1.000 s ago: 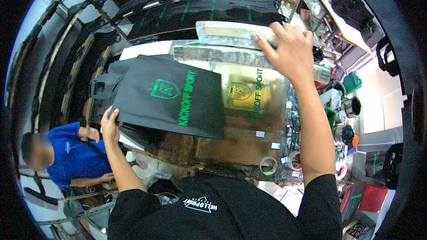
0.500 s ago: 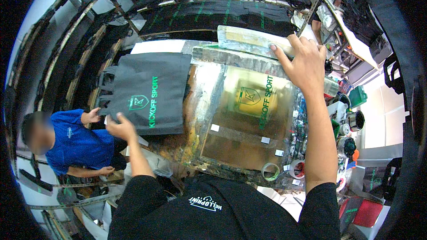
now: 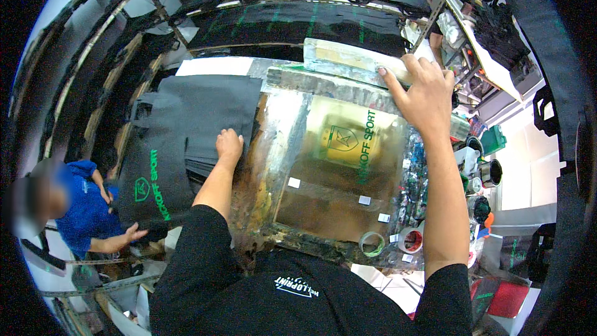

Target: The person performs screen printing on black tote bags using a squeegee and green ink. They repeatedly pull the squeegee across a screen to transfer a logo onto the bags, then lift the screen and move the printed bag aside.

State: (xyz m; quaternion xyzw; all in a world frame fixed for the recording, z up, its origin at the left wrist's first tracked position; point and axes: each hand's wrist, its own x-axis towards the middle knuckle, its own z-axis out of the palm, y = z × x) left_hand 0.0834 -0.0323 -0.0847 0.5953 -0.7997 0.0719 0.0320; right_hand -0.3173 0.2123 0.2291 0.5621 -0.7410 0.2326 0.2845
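Holding the two bare hands well apart. Clamping the right hand (image 3: 423,90) on the long, pale, paint-smeared squeegee bar (image 3: 348,61), with the thumb on the near face and the fingers over the top, probably for steadying its upright stance. Standing it along the far edge of the flat, gold-and-brown printing screen (image 3: 329,205), seemingly for clearance from the yellow area bearing a dark green shield emblem. Resting the left hand (image 3: 230,144) at the near right part of the stack of flat black fabric bags (image 3: 214,101), perhaps for control of the upper layers; not showing clearly enough for telling a pinch from a mere touch. Seeing the stack mostly beyond and to the left of the left hand, left of the screen and well apart from the right hand. Spotting the black bag with green printing (image 3: 149,180) farther left, near the open hand of a blue-shirted co-worker (image 3: 132,234). Noting two round tape rolls (image 3: 411,240) by the screen's near right corner, presumably for easy reach.
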